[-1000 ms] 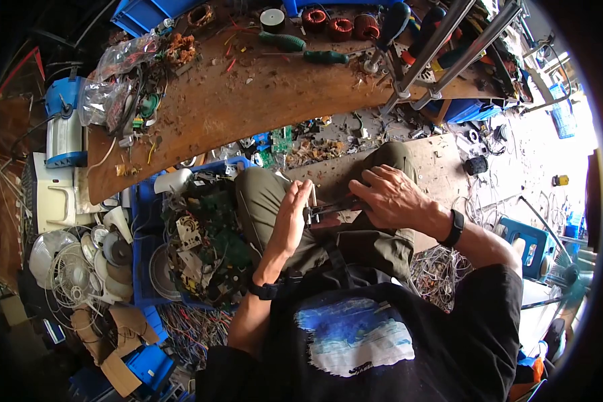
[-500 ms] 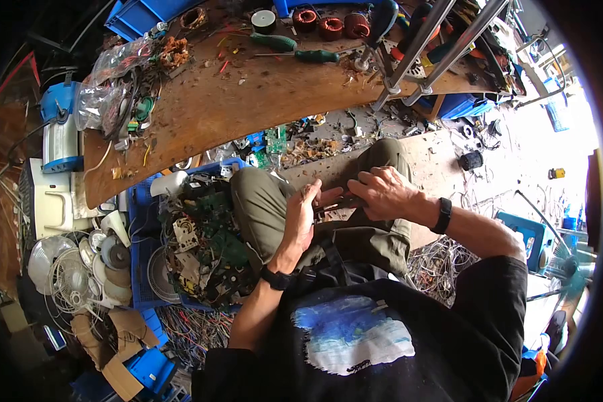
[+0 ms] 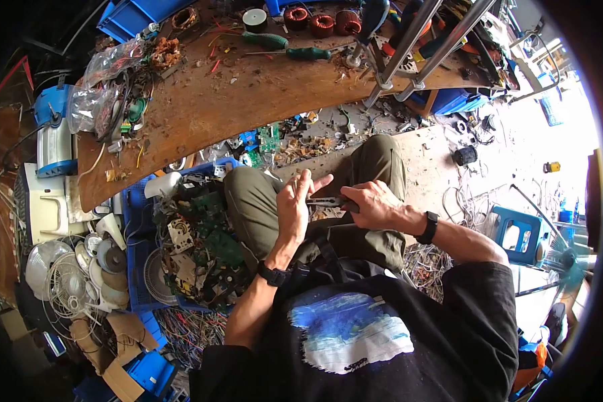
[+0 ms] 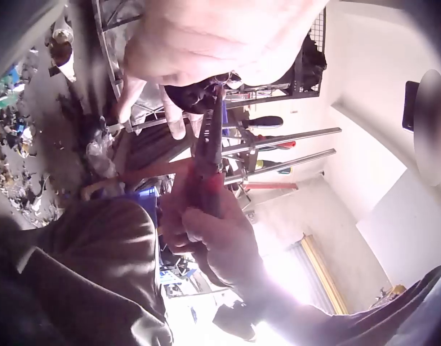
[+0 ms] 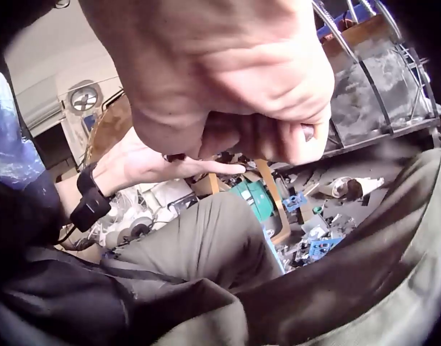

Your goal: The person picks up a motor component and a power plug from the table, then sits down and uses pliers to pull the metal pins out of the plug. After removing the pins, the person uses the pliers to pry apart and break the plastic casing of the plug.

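Pliers [image 3: 327,201] with dark handles lie across the lap area, gripped at the handles by my right hand [image 3: 375,206]. Their jaws reach my left hand [image 3: 293,208], which has some fingers extended. In the left wrist view, the left hand [image 4: 220,36] holds a small dark part [image 4: 188,97], and the tip of the pliers [image 4: 208,137] meets it; the part's shape is mostly hidden. Below, the right hand [image 4: 220,238] wraps the handles. From the right wrist, curled fingers of the right hand [image 5: 228,79] cover the tool, with the left hand [image 5: 141,162] behind.
A wooden bench [image 3: 208,100] ahead bears green-handled screwdrivers [image 3: 308,53], copper coils [image 3: 321,26] and metal posts. Left of the knees, a blue crate [image 3: 135,268] holds circuit boards [image 3: 214,241]. Fan parts [image 3: 74,281] lie farther left; a blue stool [image 3: 516,234] stands at right.
The right hand has turned and lowered slightly, showing more of the pliers than half a second ago. The left hand's fingers have spread, and the head view has shifted a little.
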`<action>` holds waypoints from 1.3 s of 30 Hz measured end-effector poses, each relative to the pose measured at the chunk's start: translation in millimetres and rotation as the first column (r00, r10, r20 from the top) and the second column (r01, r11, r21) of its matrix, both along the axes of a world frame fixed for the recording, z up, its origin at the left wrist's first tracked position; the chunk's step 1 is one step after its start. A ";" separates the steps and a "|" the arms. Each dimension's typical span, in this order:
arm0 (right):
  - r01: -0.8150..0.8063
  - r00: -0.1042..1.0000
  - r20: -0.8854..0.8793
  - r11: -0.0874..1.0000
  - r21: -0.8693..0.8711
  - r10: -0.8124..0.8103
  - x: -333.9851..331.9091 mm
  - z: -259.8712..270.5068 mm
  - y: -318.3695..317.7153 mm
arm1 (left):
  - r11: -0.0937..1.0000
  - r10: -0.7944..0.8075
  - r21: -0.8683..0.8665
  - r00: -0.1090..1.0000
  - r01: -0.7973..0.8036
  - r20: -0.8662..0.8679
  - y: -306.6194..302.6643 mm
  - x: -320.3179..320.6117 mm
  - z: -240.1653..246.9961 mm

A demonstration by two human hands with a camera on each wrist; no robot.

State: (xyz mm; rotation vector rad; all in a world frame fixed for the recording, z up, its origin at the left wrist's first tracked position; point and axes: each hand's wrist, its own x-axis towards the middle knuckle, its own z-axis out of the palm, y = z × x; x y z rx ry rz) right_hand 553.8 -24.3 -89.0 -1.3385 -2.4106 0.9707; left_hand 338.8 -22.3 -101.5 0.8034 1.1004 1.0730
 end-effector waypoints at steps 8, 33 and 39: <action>0.172 0.965 -0.157 0.957 -0.232 -0.212 -13.5 -6.9 -7.3 | 0.971 0.101 0.215 0.995 -0.104 0.027 10.0 13.6 14.8; 0.124 0.965 -0.240 0.991 0.053 -0.108 3.5 47.0 -11.8 | 0.994 0.104 -0.002 0.927 -0.111 0.359 21.9 -8.0 56.7; 0.221 0.975 -0.096 0.937 0.270 -0.203 -2.1 56.7 -13.6 | 0.996 0.034 0.065 0.953 -0.056 0.302 19.5 -1.9 60.5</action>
